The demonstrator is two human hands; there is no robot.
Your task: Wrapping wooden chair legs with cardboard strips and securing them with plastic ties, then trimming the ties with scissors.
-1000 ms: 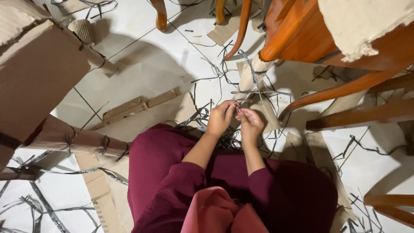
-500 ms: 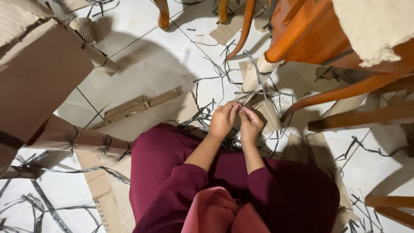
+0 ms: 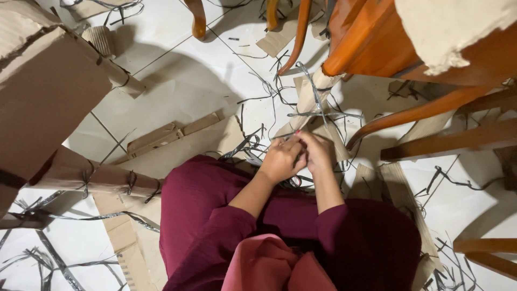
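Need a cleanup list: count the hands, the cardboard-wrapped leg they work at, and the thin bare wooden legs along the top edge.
Hands: 2 (left, right)
Wrapped leg: 1
Bare legs: 3
Total: 6

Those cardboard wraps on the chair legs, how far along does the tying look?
Done: a cardboard-wrapped bar at the left already carries knotted dark straps. In hand: the left hand and right hand meet over a thin dark strap running round the cardboard sleeve on a chair leg. Left: other orange legs show bare wood, and loose straps litter the floor.
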